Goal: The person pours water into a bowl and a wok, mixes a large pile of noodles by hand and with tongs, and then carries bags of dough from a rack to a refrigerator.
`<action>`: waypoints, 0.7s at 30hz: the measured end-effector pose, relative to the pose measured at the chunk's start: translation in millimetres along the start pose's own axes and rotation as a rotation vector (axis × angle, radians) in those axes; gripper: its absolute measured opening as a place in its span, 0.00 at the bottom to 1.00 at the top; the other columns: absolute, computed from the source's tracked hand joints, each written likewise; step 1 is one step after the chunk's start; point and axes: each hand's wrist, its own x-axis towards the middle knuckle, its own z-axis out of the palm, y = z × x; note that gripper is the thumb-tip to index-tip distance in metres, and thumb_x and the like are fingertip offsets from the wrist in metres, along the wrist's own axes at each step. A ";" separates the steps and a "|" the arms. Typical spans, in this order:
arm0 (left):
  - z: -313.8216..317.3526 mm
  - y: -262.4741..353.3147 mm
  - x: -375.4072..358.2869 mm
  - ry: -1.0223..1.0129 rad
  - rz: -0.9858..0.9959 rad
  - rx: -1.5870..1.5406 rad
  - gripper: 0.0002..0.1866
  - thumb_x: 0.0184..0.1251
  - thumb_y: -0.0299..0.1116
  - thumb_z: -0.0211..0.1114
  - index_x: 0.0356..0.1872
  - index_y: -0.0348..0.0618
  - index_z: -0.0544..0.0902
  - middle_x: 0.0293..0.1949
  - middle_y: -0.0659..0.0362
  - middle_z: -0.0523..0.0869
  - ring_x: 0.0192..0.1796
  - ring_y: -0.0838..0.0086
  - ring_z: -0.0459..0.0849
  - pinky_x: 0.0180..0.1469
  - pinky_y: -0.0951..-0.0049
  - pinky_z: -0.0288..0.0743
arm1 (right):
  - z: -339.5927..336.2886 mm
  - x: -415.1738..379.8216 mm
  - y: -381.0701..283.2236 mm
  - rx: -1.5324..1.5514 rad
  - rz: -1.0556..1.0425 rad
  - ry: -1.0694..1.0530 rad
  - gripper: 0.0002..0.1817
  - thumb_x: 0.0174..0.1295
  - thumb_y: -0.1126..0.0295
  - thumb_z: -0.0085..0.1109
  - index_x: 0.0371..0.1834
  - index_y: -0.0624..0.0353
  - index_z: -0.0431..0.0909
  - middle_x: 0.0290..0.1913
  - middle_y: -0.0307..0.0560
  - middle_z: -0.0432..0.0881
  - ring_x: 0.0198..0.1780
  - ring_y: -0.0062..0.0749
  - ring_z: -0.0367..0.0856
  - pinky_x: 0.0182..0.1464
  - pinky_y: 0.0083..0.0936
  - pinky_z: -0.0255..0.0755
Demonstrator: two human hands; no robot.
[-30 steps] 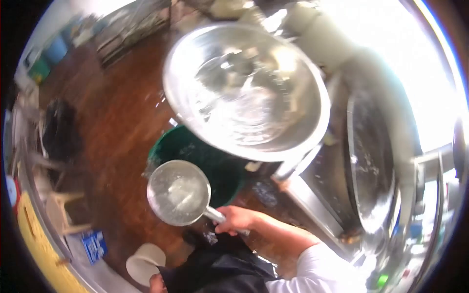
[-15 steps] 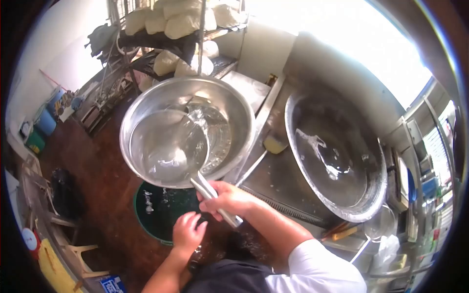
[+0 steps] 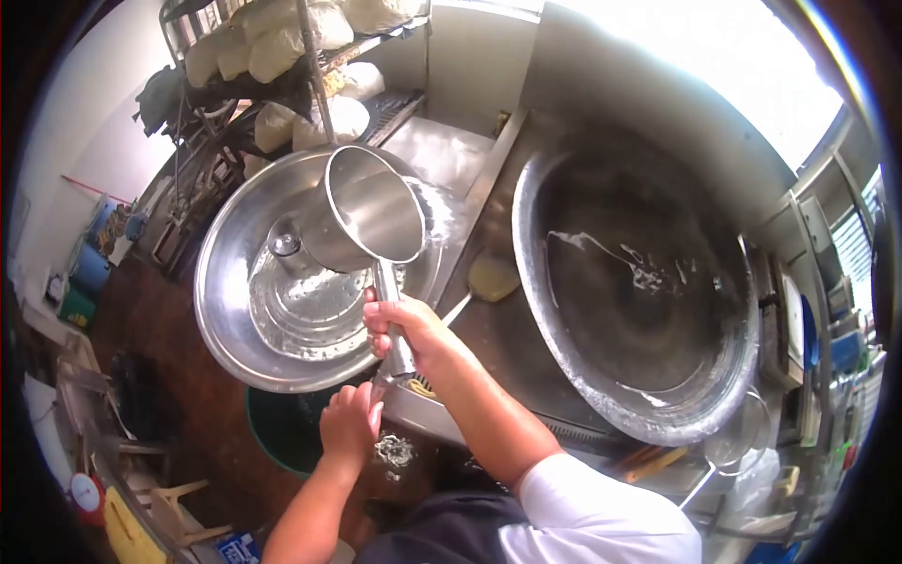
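Observation:
My right hand (image 3: pixel 409 329) is wrapped round the handle of a metal dipper (image 3: pixel 376 202), held tilted above a wide steel basin (image 3: pixel 225 310). Ripples cross the water inside that basin. Just below the basin's front rim is my left hand (image 3: pixel 348 428), its fingers bent and pressed together by the lower end of the dipper's handle. What those fingers hold, if anything, I cannot make out. Partly hidden under the basin, a dark green tub (image 3: pixel 277 432) stands on the floor. Splashed water (image 3: pixel 396 451) glints beside my left hand.
To the right, a big wok-like pan (image 3: pixel 639 310) holds dark liquid, with a yellowish ladle (image 3: pixel 493 277) beside it. Filled bags (image 3: pixel 282 47) sit on the rack behind the basin. A wire strainer (image 3: pixel 738 432) hangs at right; a wooden stool (image 3: pixel 178 508) stands lower left.
The dipper has come up from inside the basin and turned, so its mouth now faces right. My left hand has gone from spread fingers to bent ones, nearer the handle.

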 end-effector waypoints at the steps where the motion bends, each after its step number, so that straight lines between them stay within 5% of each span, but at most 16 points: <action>1: -2.6 -0.9 -2.1 -0.005 -0.002 0.009 0.19 0.56 0.37 0.66 0.47 0.46 0.74 0.36 0.55 0.76 0.38 0.56 0.79 0.36 0.56 0.75 | -6.1 0.2 0.5 0.022 -0.002 -0.015 0.15 0.56 0.70 0.64 0.43 0.53 0.68 0.22 0.34 0.69 0.18 0.20 0.70 0.21 0.19 0.68; 11: 13.5 -15.4 -24.1 0.034 0.073 -0.066 0.22 0.54 0.37 0.66 0.49 0.46 0.71 0.36 0.55 0.77 0.37 0.55 0.78 0.38 0.57 0.74 | -21.6 -27.7 14.8 0.130 0.031 -0.100 0.15 0.56 0.71 0.62 0.43 0.51 0.66 0.25 0.36 0.69 0.21 0.23 0.71 0.24 0.21 0.67; 21: 46.3 -3.7 -60.7 -0.070 -0.111 -0.342 0.20 0.48 0.31 0.68 0.45 0.43 0.76 0.39 0.51 0.81 0.42 0.53 0.81 0.44 0.57 0.77 | -31.5 -69.9 52.4 0.294 0.075 -0.195 0.16 0.57 0.71 0.62 0.43 0.50 0.65 0.24 0.36 0.68 0.22 0.26 0.72 0.29 0.24 0.68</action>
